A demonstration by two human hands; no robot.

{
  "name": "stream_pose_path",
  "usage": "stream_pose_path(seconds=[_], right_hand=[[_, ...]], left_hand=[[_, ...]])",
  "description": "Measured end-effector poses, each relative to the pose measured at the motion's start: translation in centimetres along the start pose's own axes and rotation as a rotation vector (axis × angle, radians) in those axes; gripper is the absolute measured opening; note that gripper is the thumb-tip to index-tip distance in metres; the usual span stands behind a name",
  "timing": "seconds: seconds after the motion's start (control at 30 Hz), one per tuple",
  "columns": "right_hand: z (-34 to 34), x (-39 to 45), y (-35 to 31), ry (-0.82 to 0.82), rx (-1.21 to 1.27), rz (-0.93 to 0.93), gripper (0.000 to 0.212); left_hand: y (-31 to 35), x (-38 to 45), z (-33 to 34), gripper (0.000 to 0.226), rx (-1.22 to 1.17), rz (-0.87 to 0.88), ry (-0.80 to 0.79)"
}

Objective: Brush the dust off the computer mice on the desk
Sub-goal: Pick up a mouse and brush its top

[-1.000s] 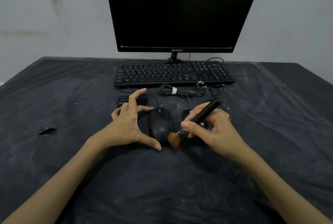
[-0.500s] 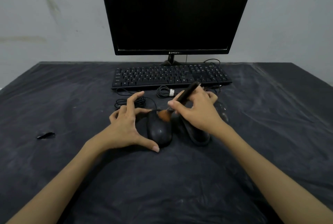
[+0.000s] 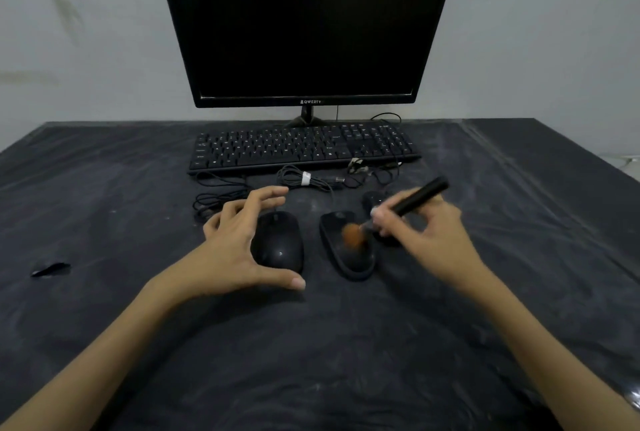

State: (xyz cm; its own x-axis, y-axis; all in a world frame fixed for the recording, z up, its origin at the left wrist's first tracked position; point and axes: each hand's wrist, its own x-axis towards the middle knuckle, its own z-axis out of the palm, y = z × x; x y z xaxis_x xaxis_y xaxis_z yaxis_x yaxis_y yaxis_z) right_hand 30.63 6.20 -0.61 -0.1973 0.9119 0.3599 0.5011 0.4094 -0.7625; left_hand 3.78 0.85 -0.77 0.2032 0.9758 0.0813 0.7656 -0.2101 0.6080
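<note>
2 mice lie side by side below the keyboard. my left hand, fingers spread, braces the left mouse; my right hand pinches the brush, bristles on the middle mouse.

On the tabletop the monitor stands farthest back, with the keyboard just before it. Bundled cables lie before the keyboard. Nearer me, one mouse sits left of a second mouse. My left hand lies beside the first mouse; my right hand holds the brush over the second. Behind it sits perhaps a third mouse, mostly hidden.
</note>
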Motion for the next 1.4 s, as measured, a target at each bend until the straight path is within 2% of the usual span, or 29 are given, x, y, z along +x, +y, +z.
stream_pose_path(seconds=[0.07, 0.1, 0.3, 0.47, 0.57, 0.87, 1.03, 1.23, 1.4], right_hand=[[-0.4, -1.3, 0.1, -0.089, 0.049, -0.007, 0.028], [-0.9, -1.6, 0.2, -0.071, 0.06, -0.014, 0.028], [-3.4, 0.0, 1.3, 0.212, 0.13, 0.014, 0.029], [-3.0, 2.0, 2.5, 0.335, 0.195, 0.079, 0.029], [-3.0, 2.6, 3.1, 0.383, 0.209, 0.097, 0.025], [-3.3, 3.2, 4.7, 0.403, 0.469, 0.253, 0.021], [-2.9, 3.2, 5.1, 0.396, 0.553, 0.34, 0.022], [-3.4, 3.1, 5.6, 0.468, 0.568, 0.377, 0.02], [-4.0, 3.2, 5.7, 0.472, 0.577, 0.399, 0.018]], left_hand=[[0.4, 0.4, 0.4, 0.106, 0.004, -0.001, 0.002], [0.6, 0.6, 0.5, 0.104, 0.01, 0.0, 0.005], [3.8, 3.2, 2.4, 0.095, 0.109, 0.084, 0.01], [6.6, 6.3, 4.9, 0.099, 0.254, 0.135, -0.091], [6.7, 7.1, 5.4, 0.103, 0.345, 0.109, -0.134], [5.5, 6.6, 3.0, 0.111, 0.27, 0.013, -0.251], [7.2, 8.6, 4.0, 0.098, 0.185, 0.031, -0.151], [9.2, 11.1, 6.6, 0.124, 0.184, 0.042, -0.152], [9.1, 11.9, 7.3, 0.126, 0.205, 0.044, -0.134]])
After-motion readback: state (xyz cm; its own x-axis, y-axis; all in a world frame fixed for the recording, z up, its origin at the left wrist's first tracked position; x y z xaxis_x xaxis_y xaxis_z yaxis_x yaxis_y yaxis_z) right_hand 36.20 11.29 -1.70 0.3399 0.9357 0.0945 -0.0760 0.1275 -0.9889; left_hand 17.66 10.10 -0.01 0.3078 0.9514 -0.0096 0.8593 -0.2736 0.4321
